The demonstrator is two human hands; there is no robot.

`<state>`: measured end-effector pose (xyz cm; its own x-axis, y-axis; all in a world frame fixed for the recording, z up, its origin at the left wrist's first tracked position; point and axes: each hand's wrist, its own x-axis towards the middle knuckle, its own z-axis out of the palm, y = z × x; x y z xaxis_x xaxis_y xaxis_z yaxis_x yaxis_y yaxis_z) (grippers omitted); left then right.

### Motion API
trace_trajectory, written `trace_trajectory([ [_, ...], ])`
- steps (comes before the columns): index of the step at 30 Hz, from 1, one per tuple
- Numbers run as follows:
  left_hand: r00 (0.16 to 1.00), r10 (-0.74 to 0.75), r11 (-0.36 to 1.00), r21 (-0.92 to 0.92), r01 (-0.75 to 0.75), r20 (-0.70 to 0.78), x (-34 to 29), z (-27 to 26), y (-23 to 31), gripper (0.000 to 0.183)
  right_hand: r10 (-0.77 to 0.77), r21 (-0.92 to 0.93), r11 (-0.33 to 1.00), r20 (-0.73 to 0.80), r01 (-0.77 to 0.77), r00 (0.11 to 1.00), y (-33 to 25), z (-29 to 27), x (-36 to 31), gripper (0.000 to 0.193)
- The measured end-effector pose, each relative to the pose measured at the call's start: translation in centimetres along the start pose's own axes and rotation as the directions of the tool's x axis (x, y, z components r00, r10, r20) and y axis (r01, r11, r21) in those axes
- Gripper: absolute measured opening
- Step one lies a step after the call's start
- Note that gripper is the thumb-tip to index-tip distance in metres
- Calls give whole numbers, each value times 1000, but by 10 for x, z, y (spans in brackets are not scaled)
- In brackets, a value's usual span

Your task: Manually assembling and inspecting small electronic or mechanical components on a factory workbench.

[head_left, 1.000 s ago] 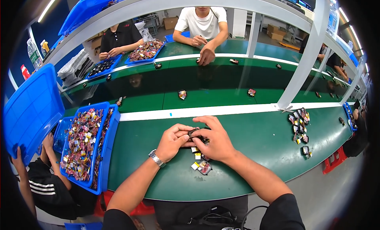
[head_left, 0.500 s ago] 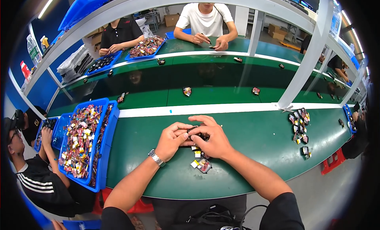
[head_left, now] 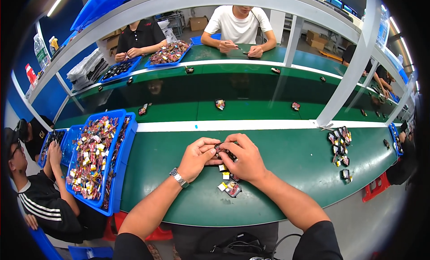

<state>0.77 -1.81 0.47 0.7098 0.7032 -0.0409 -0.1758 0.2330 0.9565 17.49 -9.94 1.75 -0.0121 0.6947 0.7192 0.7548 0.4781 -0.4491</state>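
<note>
My left hand (head_left: 196,157) and my right hand (head_left: 244,158) meet over the green table (head_left: 286,170), fingers pinched together on one small dark part (head_left: 221,149) held between them. A silver watch sits on my left wrist. Just under my hands lie a few small parts (head_left: 228,185), some with white and yellow faces, one dark and reddish.
A blue bin (head_left: 96,155) full of small colourful parts stands to my left, where a seated person in black works. A pile of similar parts (head_left: 339,146) lies to the right. Single parts ride the darker belt (head_left: 251,103) beyond the white stripe. Other people sit across.
My hands have stayed together on the small part in the same place. The person at my left has shifted beside the blue bin.
</note>
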Motion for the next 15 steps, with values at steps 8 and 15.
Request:
trace_trajectory([
  [8,1000,-19,1000,12,19,14,0,0,0,23,7,-68,998,-18,-9,1000,-2,5,-2,14],
  [15,1000,-10,1000,-9,10,-9,0,1,-3,23,8,-104,994,-34,-11,999,-2,10,-6,13],
])
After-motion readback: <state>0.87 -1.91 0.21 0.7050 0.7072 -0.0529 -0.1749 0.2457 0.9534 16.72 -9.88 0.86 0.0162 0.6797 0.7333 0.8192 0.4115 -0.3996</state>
